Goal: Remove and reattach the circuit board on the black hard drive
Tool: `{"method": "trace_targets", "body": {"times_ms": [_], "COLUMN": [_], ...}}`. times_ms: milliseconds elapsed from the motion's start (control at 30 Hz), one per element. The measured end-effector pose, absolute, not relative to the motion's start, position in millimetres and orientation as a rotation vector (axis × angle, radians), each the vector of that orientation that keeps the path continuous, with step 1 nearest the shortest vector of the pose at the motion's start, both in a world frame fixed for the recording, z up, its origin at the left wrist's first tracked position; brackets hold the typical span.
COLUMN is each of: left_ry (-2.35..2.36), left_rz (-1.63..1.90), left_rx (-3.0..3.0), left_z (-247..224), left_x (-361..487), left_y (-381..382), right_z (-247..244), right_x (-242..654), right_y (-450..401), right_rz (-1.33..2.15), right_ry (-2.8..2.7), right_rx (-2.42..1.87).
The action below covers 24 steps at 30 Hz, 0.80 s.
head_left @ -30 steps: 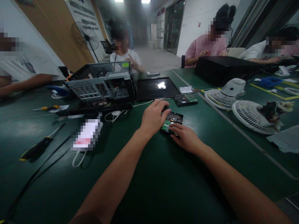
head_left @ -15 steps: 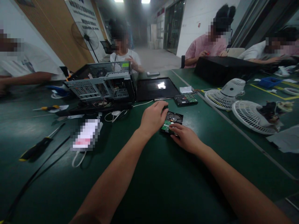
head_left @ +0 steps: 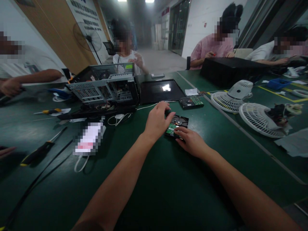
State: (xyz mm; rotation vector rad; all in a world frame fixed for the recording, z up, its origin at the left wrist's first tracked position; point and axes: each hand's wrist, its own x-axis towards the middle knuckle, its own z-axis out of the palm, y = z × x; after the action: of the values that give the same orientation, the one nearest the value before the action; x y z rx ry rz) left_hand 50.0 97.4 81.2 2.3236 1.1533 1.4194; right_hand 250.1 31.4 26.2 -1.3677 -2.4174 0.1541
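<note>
A hard drive (head_left: pixel 182 121) lies on the green table in front of me, its green circuit board facing up. My right hand (head_left: pixel 191 141) has its fingertips on the board and the thumb at the near edge, holding the drive. My left hand (head_left: pixel 157 119) is at the drive's left side, thumb and fingers curled around a small dark thing (head_left: pixel 167 112); its kind is mostly hidden by the fingers. Beyond the drive sits a second hard drive (head_left: pixel 192 102) with a board showing.
An opened computer case (head_left: pixel 103 91) stands back left, a black panel (head_left: pixel 161 91) beside it. A phone (head_left: pixel 89 139), a screwdriver (head_left: pixel 38 153) and cables lie left. White fan parts (head_left: pixel 261 120) and a black case (head_left: pixel 231 70) are right. A co-worker's hand (head_left: pixel 6 152) shows at the left edge.
My left thumb has spread outward and the left fingers have shifted slightly up and left. My right hand stays on the drive. A co-worker's hand has come in at the left edge.
</note>
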Motion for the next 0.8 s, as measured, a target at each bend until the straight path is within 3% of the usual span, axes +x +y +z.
{"method": "trace_targets", "body": {"times_ms": [800], "left_ry": [1.153], "left_rz": [1.369], "left_rx": [2.469], "left_z": [86.4], "left_x": [48.4], "left_y": [94.2], "right_z": [23.3], "right_x": [250.6], "right_y": [32.9], "right_rz": [0.131], "right_ry": [-2.415], "right_rx": [-1.361]}}
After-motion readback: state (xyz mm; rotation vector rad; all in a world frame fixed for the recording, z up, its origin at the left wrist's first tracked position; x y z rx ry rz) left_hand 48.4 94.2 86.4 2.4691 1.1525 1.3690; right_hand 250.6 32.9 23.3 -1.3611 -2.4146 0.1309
